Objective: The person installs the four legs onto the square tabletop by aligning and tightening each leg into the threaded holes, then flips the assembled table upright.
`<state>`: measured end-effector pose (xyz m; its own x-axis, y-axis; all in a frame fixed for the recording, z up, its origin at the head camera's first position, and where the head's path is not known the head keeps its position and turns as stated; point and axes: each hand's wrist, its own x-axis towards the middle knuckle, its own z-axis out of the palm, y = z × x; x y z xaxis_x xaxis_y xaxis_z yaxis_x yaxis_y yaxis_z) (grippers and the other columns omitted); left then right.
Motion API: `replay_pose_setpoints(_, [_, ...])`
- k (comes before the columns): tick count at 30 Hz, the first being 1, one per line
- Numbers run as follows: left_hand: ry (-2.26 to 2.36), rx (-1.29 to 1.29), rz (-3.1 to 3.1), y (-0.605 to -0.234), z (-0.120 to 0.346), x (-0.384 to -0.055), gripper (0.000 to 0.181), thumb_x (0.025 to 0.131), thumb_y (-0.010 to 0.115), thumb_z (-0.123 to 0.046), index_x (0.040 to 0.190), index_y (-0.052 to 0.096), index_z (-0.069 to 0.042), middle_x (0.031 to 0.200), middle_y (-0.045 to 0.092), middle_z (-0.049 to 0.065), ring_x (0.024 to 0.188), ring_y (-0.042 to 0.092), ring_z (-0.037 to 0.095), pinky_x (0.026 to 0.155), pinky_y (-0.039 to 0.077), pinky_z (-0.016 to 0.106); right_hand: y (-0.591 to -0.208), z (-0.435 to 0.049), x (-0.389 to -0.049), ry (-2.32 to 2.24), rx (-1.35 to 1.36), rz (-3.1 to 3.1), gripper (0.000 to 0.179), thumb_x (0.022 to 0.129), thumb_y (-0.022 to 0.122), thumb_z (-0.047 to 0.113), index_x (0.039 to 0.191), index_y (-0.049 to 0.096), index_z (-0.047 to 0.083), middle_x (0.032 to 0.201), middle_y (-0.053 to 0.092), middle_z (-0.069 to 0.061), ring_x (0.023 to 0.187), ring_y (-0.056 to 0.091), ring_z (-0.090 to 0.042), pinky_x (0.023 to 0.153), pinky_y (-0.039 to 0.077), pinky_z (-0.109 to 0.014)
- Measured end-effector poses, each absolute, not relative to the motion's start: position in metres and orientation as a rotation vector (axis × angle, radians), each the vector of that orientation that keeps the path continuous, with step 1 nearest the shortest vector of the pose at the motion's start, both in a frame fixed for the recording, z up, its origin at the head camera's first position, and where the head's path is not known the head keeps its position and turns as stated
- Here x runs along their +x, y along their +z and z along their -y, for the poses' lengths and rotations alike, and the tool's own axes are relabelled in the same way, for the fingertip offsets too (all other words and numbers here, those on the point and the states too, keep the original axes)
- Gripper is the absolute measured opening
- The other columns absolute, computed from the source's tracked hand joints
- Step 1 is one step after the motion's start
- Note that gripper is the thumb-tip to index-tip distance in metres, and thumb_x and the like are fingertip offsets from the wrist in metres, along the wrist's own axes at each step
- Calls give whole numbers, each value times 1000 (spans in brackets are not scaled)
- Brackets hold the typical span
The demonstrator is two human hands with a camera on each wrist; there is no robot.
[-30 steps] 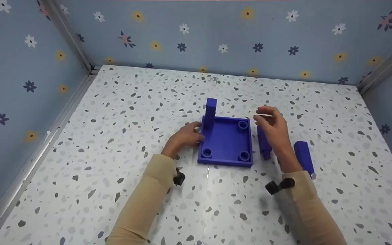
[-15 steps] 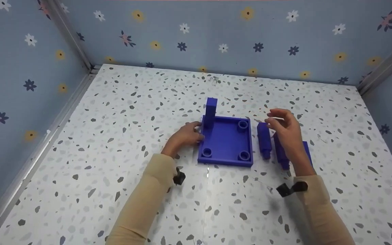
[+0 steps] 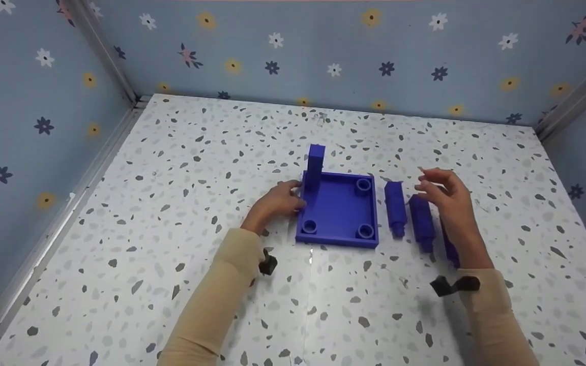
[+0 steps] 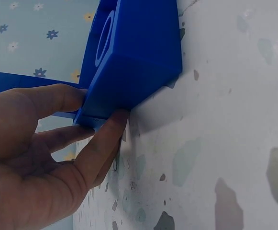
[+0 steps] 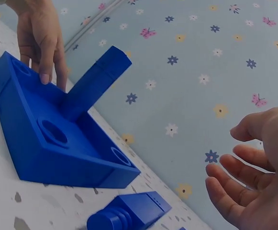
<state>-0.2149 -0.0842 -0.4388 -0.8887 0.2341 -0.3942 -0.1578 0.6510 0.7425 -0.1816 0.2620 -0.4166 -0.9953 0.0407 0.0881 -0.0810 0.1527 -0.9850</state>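
A blue-purple square tray-like panel [image 3: 336,208] lies on the table with its raised rim up. One square leg [image 3: 315,163] stands upright in its far left corner; the other three corners show round sockets. My left hand [image 3: 279,200] holds the panel's left rim, its thumb [image 4: 64,99] on the inner side and fingers along the outside. To the right lie a first loose leg [image 3: 396,206], a second leg [image 3: 421,221] and a third leg [image 3: 449,249] that is partly hidden under my right hand [image 3: 450,206]. That hand hovers with loosely bent fingers and holds nothing.
The speckled white table [image 3: 171,193] reaches back to a blue flowered wall [image 3: 303,46]. Further flowered panels with metal edge rails [image 3: 107,56] close off the left and right sides. A black wrist mount [image 3: 454,285] sits on the right sleeve.
My right hand has moved rightward, from above the first loose leg to above the second and third, uncovering the first two. The left hand and the panel have stayed put.
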Motion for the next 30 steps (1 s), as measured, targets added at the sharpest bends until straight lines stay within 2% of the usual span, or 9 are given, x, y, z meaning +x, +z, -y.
replay_pose_setpoints(11, [1165,44,-2390,-439,85,-215,64,86,61,-18,146,39,-13,136,52,16,123,50,29,106,38,47,-421,-286,-178,2120,43,2255,41,92,64,19,124,51,-1,116,57,-8,100,63,-17,84,53,-22])
replay_pose_setpoints(22, [1136,96,-2425,-438,85,-214,63,85,59,-18,145,40,-9,134,53,16,120,51,28,105,39,42,-425,-307,-173,2170,9,2227,40,91,64,16,124,51,-3,112,59,-6,97,65,-12,82,54,-20])
replay_pose_setpoints(30, [1123,83,-2425,-439,83,-216,62,86,59,-17,144,40,-8,137,51,17,124,49,29,106,38,43,-429,-314,-171,2091,-30,2348,45,92,63,22,127,49,-3,115,57,-5,100,64,-10,83,53,-19])
